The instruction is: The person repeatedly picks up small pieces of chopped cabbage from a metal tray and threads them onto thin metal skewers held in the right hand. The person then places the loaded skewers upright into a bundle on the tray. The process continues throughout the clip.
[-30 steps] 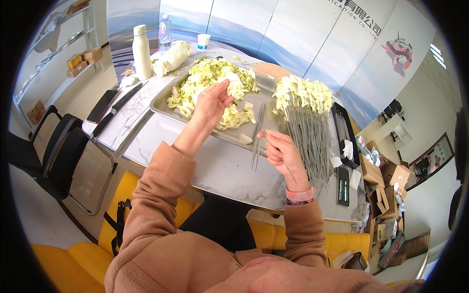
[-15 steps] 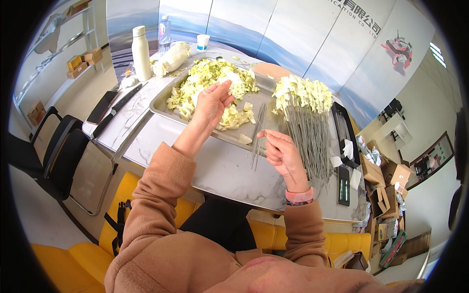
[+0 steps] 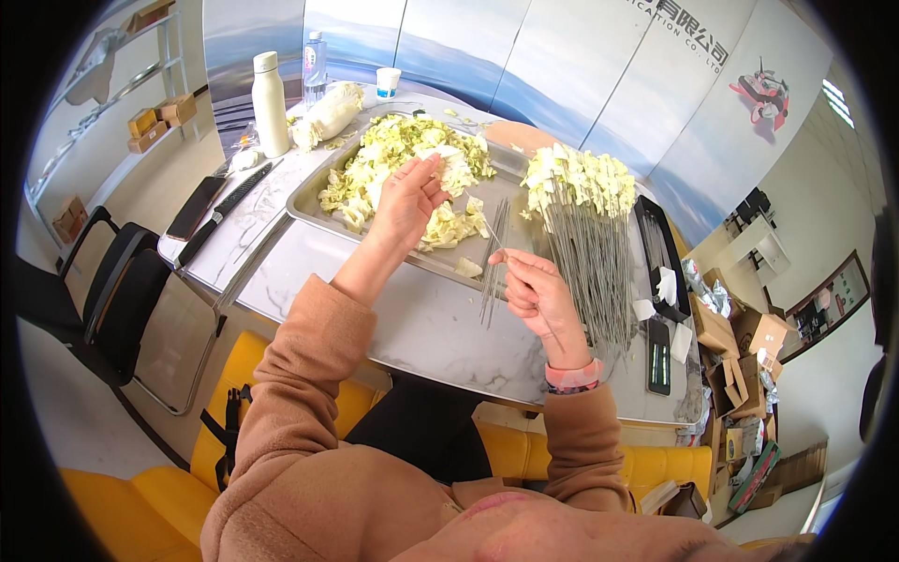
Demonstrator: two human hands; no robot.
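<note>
My left hand [image 3: 408,201] is raised over the near edge of a metal tray [image 3: 309,204], its fingers closed in a pinch on a pale piece of cabbage [image 3: 448,162]. Behind it, chopped cabbage [image 3: 398,139] is heaped in the tray. My right hand [image 3: 536,292] grips a thin metal skewer [image 3: 494,239], whose tip slants up and left toward the tray. A few loose skewers [image 3: 493,286] lie across the tray's front rim beside that hand. To the right rests a thick row of skewers [image 3: 595,262] with cabbage pieces threaded on their far ends.
A knife [image 3: 220,214], a dark phone [image 3: 197,206], a cream bottle [image 3: 270,105], a clear bottle [image 3: 316,67], a cabbage head [image 3: 330,114] and a paper cup [image 3: 388,82] stand or lie at left and back. At right are a black box [image 3: 663,258] and another phone [image 3: 658,358].
The skewer in my right hand has swung into clear view, now pointing up and left. My left hand has hardly moved.
</note>
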